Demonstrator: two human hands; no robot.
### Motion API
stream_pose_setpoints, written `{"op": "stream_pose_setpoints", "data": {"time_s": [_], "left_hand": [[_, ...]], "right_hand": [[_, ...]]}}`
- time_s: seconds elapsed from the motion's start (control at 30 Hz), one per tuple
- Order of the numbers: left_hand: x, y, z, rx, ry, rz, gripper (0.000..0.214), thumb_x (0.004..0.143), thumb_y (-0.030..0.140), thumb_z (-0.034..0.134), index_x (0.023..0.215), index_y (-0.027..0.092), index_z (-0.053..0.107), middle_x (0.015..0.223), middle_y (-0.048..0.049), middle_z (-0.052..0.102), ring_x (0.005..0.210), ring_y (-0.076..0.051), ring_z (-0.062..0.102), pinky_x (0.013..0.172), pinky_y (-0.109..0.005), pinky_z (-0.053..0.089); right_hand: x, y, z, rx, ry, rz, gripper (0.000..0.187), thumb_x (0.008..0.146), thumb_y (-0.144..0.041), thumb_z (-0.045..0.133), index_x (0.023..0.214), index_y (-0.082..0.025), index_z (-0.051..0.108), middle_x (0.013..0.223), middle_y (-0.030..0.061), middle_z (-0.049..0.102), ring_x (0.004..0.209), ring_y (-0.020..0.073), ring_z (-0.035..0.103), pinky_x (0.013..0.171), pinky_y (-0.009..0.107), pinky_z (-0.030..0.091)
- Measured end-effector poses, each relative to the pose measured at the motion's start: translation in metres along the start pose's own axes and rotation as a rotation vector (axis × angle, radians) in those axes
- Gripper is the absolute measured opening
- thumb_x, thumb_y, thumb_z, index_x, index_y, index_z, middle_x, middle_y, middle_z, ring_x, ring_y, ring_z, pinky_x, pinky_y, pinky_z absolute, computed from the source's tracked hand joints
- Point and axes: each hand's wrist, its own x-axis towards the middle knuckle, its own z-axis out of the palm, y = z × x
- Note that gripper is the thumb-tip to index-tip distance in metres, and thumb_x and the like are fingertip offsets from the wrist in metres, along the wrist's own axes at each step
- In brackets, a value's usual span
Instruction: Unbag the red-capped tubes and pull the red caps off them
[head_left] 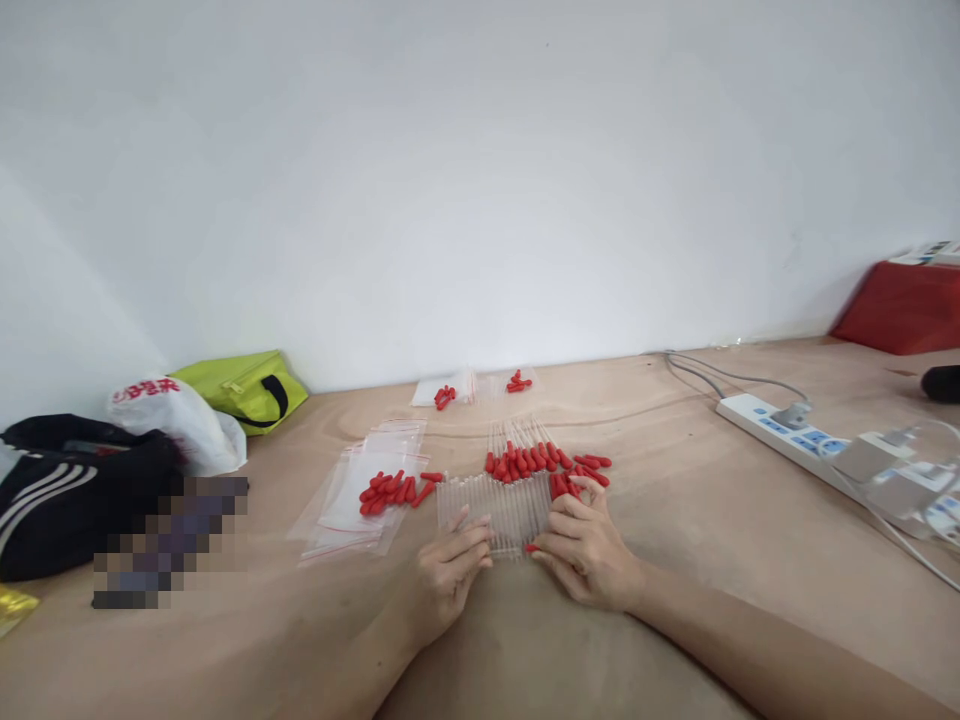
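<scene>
My left hand (pixel 455 568) pinches a clear glass dropper tube (pixel 507 553), which lies crosswise low in front of me. At the tube's right end, my right hand (pixel 589 555) has a red rubber bulb (pixel 532 548) between thumb and finger; whether bulb and tube touch is too small to tell. Just beyond both hands lies a row of bare glass tubes (pixel 469 498). Behind that row, several droppers (pixel 529 458) with red bulbs fitted point away from me. More loose red bulbs (pixel 562 486) are partly hidden by my right fingers.
Left of the tubes, a heap of red bulbs (pixel 386 493) rests on clear zip bags (pixel 360 460). Two small bulb groups (pixel 444 397) lie near the wall. A power strip (pixel 772 425) with chargers and cables is at right. Bags, including a green one (pixel 240 385), stand at left.
</scene>
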Motion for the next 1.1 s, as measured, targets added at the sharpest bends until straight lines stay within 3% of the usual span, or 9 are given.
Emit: {"op": "stream_pose_setpoints", "data": {"time_s": [0.2,0.3,0.43,0.53,0.67,0.8,0.93,1.1], "left_hand": [[-0.009,-0.019,-0.006,0.14,0.161,-0.278,0.019,0.084,0.016,0.044,0.097,0.018,0.058,0.097,-0.0061,0.063,0.091,-0.015,0.06,0.081,-0.028,0.051],[-0.008,-0.027,-0.001,0.191,0.197,-0.404,0.027,0.085,0.019,0.04,0.105,0.018,0.057,0.102,-0.008,0.06,0.095,-0.017,0.058,0.083,-0.032,0.05],[-0.009,-0.039,0.007,0.211,0.198,-0.489,0.035,0.085,0.017,0.034,0.114,0.018,0.052,0.108,-0.0095,0.056,0.101,-0.019,0.055,0.085,-0.035,0.048],[-0.012,-0.046,0.013,0.224,0.178,-0.507,0.037,0.085,0.017,0.032,0.117,0.02,0.05,0.111,-0.0088,0.055,0.103,-0.019,0.054,0.086,-0.035,0.048],[-0.015,-0.048,0.015,0.233,0.13,-0.523,0.037,0.084,0.017,0.032,0.116,0.018,0.051,0.112,-0.0093,0.057,0.105,-0.02,0.053,0.087,-0.037,0.047],[-0.013,-0.04,0.011,0.198,0.052,-0.527,0.036,0.083,0.022,0.038,0.116,0.015,0.05,0.111,-0.012,0.057,0.102,-0.022,0.055,0.083,-0.037,0.049],[-0.009,-0.027,0.004,0.099,0.029,-0.559,0.041,0.082,0.032,0.045,0.121,0.018,0.044,0.113,-0.0108,0.056,0.09,-0.019,0.06,0.07,-0.031,0.053],[-0.012,-0.019,-0.004,0.158,-0.086,-0.532,0.061,0.071,0.046,0.057,0.125,0.021,0.041,0.12,-0.0105,0.051,0.111,-0.027,0.047,0.088,-0.044,0.044]], "right_hand": [[-0.001,0.022,-0.008,-0.063,0.173,0.269,0.016,0.083,-0.032,0.049,0.085,-0.027,0.064,0.071,-0.0014,0.061,0.072,0.0131,0.051,0.084,0.037,0.024],[-0.001,0.036,-0.008,-0.12,0.214,0.449,0.022,0.085,-0.033,0.043,0.091,-0.026,0.064,0.072,0.0,0.061,0.073,0.0141,0.053,0.079,0.034,0.027],[-0.004,0.057,-0.012,-0.176,0.249,0.689,0.031,0.082,-0.041,0.041,0.095,-0.021,0.06,0.076,0.0027,0.063,0.073,0.017,0.054,0.079,0.035,0.026],[-0.007,0.069,-0.015,-0.183,0.25,0.813,0.036,0.077,-0.048,0.042,0.088,-0.019,0.06,0.075,0.0033,0.064,0.073,0.0186,0.053,0.08,0.037,0.024],[-0.01,0.074,-0.018,-0.177,0.18,0.846,0.036,0.075,-0.052,0.042,0.07,-0.022,0.061,0.071,0.0016,0.064,0.074,0.0189,0.053,0.082,0.039,0.022],[-0.011,0.072,-0.019,-0.196,0.126,0.831,0.031,0.073,-0.051,0.047,0.069,-0.024,0.062,0.07,-0.0006,0.065,0.075,0.0191,0.053,0.082,0.039,0.02],[-0.012,0.071,-0.018,-0.245,0.079,0.807,0.032,0.074,-0.051,0.046,0.069,-0.025,0.063,0.07,-0.0006,0.065,0.075,0.0192,0.053,0.081,0.039,0.021],[-0.014,0.072,-0.017,-0.285,0.05,0.808,0.036,0.073,-0.054,0.045,0.066,-0.025,0.064,0.068,0.0011,0.064,0.074,0.02,0.052,0.079,0.04,0.022]]}}
